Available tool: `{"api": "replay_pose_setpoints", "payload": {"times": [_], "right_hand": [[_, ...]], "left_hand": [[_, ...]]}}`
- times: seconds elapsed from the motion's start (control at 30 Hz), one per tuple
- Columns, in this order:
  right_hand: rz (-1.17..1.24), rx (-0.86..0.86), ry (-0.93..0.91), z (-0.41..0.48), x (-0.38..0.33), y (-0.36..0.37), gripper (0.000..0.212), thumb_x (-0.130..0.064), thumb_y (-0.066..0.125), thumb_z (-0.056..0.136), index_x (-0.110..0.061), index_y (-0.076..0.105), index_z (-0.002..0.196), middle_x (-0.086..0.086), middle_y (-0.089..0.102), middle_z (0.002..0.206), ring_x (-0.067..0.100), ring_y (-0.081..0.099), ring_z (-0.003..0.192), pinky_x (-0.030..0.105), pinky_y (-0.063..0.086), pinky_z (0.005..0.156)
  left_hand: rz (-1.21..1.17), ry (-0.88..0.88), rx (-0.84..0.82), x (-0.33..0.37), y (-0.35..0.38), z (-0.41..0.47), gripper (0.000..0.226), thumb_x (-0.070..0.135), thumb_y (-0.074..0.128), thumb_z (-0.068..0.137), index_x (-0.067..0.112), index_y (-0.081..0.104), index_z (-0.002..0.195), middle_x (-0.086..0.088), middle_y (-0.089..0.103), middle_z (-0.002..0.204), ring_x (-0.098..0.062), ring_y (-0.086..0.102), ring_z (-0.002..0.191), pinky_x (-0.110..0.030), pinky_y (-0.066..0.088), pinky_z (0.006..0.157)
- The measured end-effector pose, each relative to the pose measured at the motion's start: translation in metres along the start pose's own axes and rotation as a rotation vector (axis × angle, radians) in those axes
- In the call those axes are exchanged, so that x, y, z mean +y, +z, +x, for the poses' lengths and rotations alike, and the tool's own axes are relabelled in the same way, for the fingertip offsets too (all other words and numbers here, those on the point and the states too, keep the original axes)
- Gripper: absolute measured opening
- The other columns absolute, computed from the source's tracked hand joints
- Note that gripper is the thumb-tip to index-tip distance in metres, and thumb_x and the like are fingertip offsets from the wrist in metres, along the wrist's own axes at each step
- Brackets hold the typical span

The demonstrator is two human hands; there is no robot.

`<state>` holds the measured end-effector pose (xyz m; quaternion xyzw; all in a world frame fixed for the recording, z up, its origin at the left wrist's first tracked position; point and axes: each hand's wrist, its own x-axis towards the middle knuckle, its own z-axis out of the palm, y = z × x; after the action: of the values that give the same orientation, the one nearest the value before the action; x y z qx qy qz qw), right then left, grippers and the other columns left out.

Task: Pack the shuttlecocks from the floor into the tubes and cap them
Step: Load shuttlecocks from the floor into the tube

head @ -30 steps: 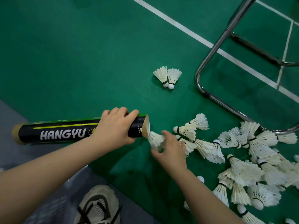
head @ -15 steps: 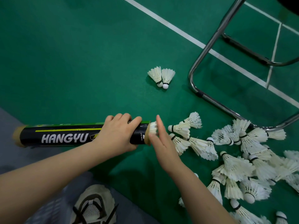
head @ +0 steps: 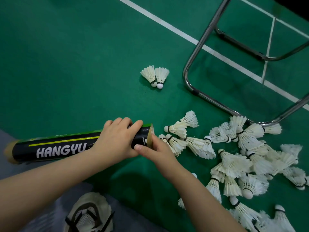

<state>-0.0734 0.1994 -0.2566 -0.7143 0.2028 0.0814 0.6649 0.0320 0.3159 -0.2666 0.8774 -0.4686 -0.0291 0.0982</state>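
- The left hand (head: 117, 139) gripped the black tube (head: 58, 149) marked HANGYU close to its open end, fingers curled over the top and wrapped round the barrel
- The tube lay nearly level just above the green floor (head: 66, 64), its mouth pointing right toward the shuttlecocks and its tan far end out at the left edge of the view
- The right hand (head: 158, 150) was at the tube's mouth; its thumb (head: 139, 147) lay against the outside of the tube by the rim, while its fingers were hidden at the opening, so how far they were curled, and whether they held anything, could not be told
- A loose pile of shuttlecocks (head: 234, 164) lay on the floor just right of the right hand, spreading to the lower right corner
- A pair of shuttlecocks (head: 155, 75) lay apart from the pile, side by side, corks toward the viewer
- A bent metal frame (head: 200, 39) stood on the floor at the upper right, one rail touching the pile's far edge
- A white court line (head: 167, 24) ran diagonally across the floor and under the frame
- A pale shoe (head: 88, 213) showed at the bottom, below the left forearm
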Motion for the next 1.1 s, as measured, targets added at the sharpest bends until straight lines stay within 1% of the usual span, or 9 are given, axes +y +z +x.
{"api": "replay_pose_setpoints", "payload": {"times": [0.13,0.27,0.33,0.43,0.53,0.63,0.73,0.87,1.1], "right_hand": [[0.103,-0.174,0.212,0.001,0.006,-0.006,0.07,-0.038,0.073,0.051,-0.015,0.058,0.116,0.009,0.063,0.112,0.015,0.059,0.103,0.032,0.044,0.097],[0.069,-0.19,0.31,0.001,0.016,0.0,0.08,-0.045,0.074,0.047,-0.014,0.055,0.119,0.017,0.051,0.13,0.022,0.056,0.115,0.038,0.043,0.103],[0.109,-0.03,0.221,0.001,0.015,0.002,0.057,-0.048,0.07,0.055,-0.018,0.064,0.104,0.015,0.06,0.118,0.018,0.06,0.106,0.032,0.045,0.098],[0.231,0.435,-0.009,-0.01,0.008,-0.001,0.018,-0.035,0.057,0.075,-0.02,0.064,0.081,-0.006,0.064,0.081,0.002,0.056,0.077,0.016,0.043,0.073],[-0.031,0.707,0.019,-0.024,0.028,-0.013,0.019,-0.042,0.055,0.079,-0.032,0.059,0.095,-0.014,0.061,0.097,0.006,0.055,0.097,0.017,0.04,0.076],[-0.62,0.535,0.206,-0.029,0.063,-0.026,0.053,-0.05,0.06,0.083,-0.027,0.045,0.128,-0.006,0.048,0.126,0.015,0.04,0.118,0.026,0.035,0.095],[-0.998,0.409,0.287,-0.024,0.076,-0.025,0.076,-0.062,0.056,0.079,-0.026,0.029,0.141,-0.003,0.039,0.137,0.021,0.033,0.126,0.033,0.032,0.102],[-1.113,0.455,0.339,-0.013,0.076,-0.018,0.082,-0.068,0.053,0.076,-0.025,0.027,0.14,-0.003,0.038,0.139,0.023,0.031,0.129,0.037,0.028,0.101],[-1.108,0.568,0.283,-0.004,0.082,-0.024,0.054,-0.049,0.06,0.078,-0.023,0.048,0.124,-0.004,0.054,0.121,0.025,0.04,0.116,0.038,0.029,0.092]], "left_hand": [[0.029,0.067,-0.026,0.008,0.009,-0.009,0.063,0.056,0.043,0.055,0.019,0.046,0.105,-0.006,0.058,0.076,-0.028,0.056,0.064,-0.036,0.043,0.056],[0.025,0.078,-0.083,0.016,0.014,-0.019,0.064,0.056,0.041,0.052,0.019,0.047,0.104,-0.005,0.058,0.076,-0.028,0.057,0.065,-0.034,0.043,0.056],[0.004,0.043,-0.077,0.017,0.011,-0.013,0.065,0.057,0.048,0.051,0.02,0.046,0.105,-0.005,0.058,0.078,-0.029,0.058,0.067,-0.035,0.044,0.058],[-0.034,-0.027,-0.072,0.016,0.002,0.001,0.073,0.054,0.068,0.047,0.017,0.049,0.107,-0.007,0.057,0.079,-0.031,0.057,0.071,-0.038,0.046,0.064],[-0.064,-0.064,-0.061,0.011,-0.007,0.007,0.075,0.049,0.078,0.047,0.013,0.053,0.108,-0.009,0.057,0.081,-0.033,0.055,0.072,-0.039,0.047,0.063],[-0.104,-0.07,-0.006,0.009,-0.011,0.007,0.077,0.048,0.08,0.047,0.014,0.049,0.109,-0.01,0.057,0.084,-0.033,0.055,0.074,-0.039,0.049,0.062],[-0.109,-0.073,0.039,0.009,-0.015,0.006,0.081,0.05,0.081,0.046,0.017,0.042,0.11,-0.01,0.059,0.086,-0.033,0.057,0.073,-0.039,0.05,0.059],[-0.123,-0.066,0.061,0.01,-0.016,0.007,0.08,0.049,0.081,0.047,0.017,0.041,0.109,-0.011,0.059,0.084,-0.034,0.057,0.071,-0.04,0.051,0.057],[-0.12,-0.082,0.085,0.01,-0.017,0.012,0.072,0.058,0.06,0.053,0.017,0.042,0.11,-0.009,0.059,0.084,-0.032,0.057,0.072,-0.037,0.051,0.057]]}}
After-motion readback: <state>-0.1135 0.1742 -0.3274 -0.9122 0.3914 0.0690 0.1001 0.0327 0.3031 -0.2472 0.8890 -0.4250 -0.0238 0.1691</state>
